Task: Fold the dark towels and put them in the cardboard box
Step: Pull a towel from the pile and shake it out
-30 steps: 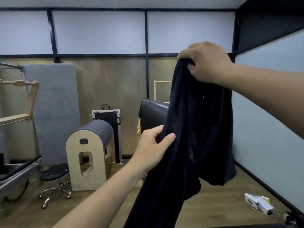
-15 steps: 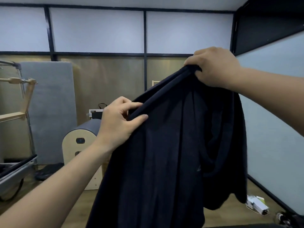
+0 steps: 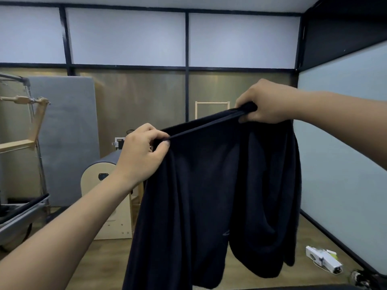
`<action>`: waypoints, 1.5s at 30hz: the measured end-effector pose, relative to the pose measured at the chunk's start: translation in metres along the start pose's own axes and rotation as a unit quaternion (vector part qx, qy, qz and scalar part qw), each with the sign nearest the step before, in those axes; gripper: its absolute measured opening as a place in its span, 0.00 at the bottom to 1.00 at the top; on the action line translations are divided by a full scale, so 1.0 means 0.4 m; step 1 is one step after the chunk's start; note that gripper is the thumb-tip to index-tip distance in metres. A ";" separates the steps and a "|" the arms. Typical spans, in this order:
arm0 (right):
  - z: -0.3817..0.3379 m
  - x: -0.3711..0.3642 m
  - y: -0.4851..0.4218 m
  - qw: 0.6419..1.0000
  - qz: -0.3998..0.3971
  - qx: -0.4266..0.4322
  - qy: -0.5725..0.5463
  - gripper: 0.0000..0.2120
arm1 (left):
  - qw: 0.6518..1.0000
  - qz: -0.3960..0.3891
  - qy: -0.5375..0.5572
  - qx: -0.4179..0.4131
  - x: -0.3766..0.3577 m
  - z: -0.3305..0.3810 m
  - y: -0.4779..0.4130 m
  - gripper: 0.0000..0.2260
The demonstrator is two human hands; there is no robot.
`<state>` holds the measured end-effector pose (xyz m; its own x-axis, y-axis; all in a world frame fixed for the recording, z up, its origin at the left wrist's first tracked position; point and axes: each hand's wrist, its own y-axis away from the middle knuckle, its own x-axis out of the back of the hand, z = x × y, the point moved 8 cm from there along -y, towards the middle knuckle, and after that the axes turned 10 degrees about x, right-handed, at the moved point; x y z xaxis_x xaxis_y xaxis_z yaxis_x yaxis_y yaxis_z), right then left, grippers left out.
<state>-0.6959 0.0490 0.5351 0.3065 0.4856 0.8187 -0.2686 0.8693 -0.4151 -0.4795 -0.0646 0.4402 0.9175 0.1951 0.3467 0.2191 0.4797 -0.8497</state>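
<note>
The top hem of a dark navy fabric towel [image 3: 209, 195] is pinched by the left hand [image 3: 144, 152] and gripped — higher up — by the right hand [image 3: 265, 102]; the cloth is held stretched between them, hanging below in front of a cream wooden arched barrel [image 3: 98, 181].

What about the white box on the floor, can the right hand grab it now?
Probably not: the right hand grips the dark towel up high, while the white box lies far below on the floor.
</note>
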 end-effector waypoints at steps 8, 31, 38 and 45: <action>0.034 0.029 0.005 0.994 0.044 -0.047 0.084 0.13 | 0.988 -0.024 -0.111 -0.102 -0.051 0.045 0.107 0.10; 0.068 -0.105 0.118 0.962 -0.137 -0.170 -0.166 0.19 | 0.969 -0.170 0.166 0.068 -0.127 0.052 0.062 0.11; -0.198 -0.174 0.014 0.908 -0.023 -0.041 -0.417 0.12 | 0.974 -0.161 0.157 0.016 -0.117 0.182 0.000 0.16; -0.216 -0.173 -0.010 0.905 -0.041 -0.022 -0.424 0.18 | 0.972 -0.197 0.126 -0.016 -0.053 0.148 0.010 0.14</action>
<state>-0.6373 0.0198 0.4458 -0.4913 0.1890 0.8502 -0.2353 0.9110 -0.3385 -0.5177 -0.0160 0.4529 0.8116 -0.2167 0.5425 0.5767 0.4461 -0.6844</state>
